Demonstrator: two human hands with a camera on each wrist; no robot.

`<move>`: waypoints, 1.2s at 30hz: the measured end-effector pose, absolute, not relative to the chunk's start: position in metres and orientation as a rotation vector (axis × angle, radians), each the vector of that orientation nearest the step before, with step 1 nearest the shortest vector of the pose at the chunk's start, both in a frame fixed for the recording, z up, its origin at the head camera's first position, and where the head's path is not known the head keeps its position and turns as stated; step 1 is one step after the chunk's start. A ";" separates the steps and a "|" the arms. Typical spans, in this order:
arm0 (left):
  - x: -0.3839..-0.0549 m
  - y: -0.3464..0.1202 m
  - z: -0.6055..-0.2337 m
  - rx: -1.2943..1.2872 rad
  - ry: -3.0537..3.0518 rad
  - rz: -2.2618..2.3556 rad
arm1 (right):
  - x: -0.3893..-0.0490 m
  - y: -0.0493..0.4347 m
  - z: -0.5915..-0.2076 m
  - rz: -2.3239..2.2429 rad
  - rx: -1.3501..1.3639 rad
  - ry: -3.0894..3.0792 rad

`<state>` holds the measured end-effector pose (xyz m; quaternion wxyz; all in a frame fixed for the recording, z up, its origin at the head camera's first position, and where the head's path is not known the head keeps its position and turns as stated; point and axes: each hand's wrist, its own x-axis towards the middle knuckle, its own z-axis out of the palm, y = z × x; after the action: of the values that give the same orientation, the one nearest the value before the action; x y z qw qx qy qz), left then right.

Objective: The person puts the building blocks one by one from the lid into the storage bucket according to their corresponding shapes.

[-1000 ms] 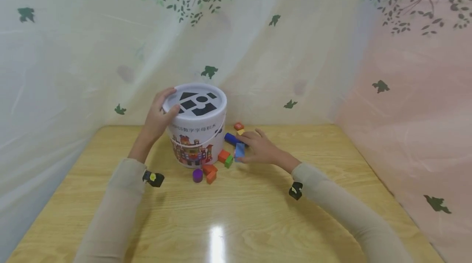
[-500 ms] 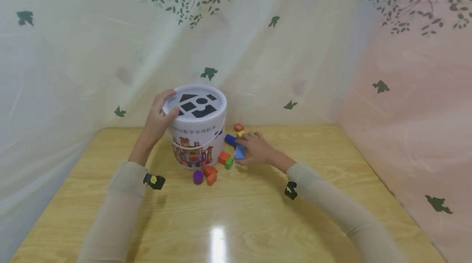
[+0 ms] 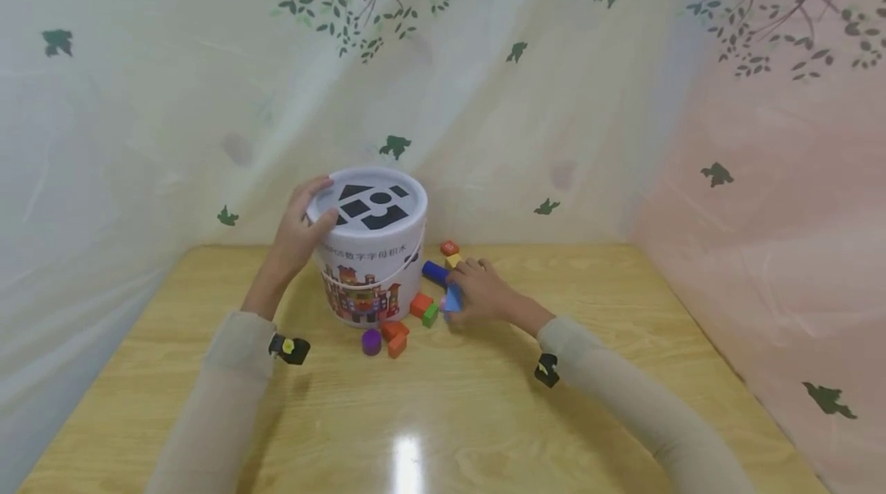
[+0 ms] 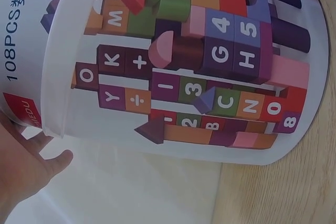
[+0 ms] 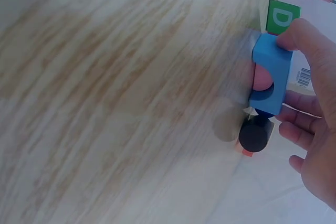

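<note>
A white lidded bucket (image 3: 374,244) of toy blocks stands at the back of the table, its sides printed with a block castle. My left hand (image 3: 296,231) holds the lid's left rim, thumb on top; in the left wrist view its fingers (image 4: 62,162) lie along the bucket's side. To the right of the bucket, my right hand (image 3: 487,294) pinches a blue arch block (image 5: 273,69) by its ends, thumb at one end and fingers at the other. A pink piece (image 5: 262,78) shows through the arch's notch. A green block marked D (image 5: 282,17) lies near the thumb.
A dark blue cylinder (image 3: 435,273), a yellow block (image 3: 453,261) and a red block (image 3: 449,248) lie behind the right fingers. By the bucket's foot are a red block (image 3: 420,304), orange-red blocks (image 3: 397,344) and a purple cylinder (image 3: 371,342). A patterned curtain (image 3: 484,132) hangs behind.
My right fingers have come down and closed onto the blue arch block, which has turned and exposed a pink piece beside it. My left hand stays on the bucket. The head view has tilted slightly.
</note>
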<state>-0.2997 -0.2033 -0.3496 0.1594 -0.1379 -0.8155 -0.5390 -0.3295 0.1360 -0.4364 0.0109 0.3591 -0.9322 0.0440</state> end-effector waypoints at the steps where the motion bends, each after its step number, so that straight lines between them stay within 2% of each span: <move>1: -0.300 -0.203 -0.350 -0.395 -2.330 -1.540 | -0.329 0.136 -0.437 0.143 1.122 -2.903; 14: -0.301 -0.198 -0.354 -0.402 -2.321 -1.562 | -0.323 0.147 -0.438 0.256 1.082 -2.815; 36: -0.298 -0.202 -0.351 -0.409 -2.310 -1.581 | -0.305 0.151 -0.411 0.624 0.983 -2.498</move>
<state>-0.2983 -0.2017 -0.3510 0.1556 -0.1430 -0.8065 -0.5521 -0.3054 0.1515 -0.4108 0.1914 0.3502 -0.8896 0.2222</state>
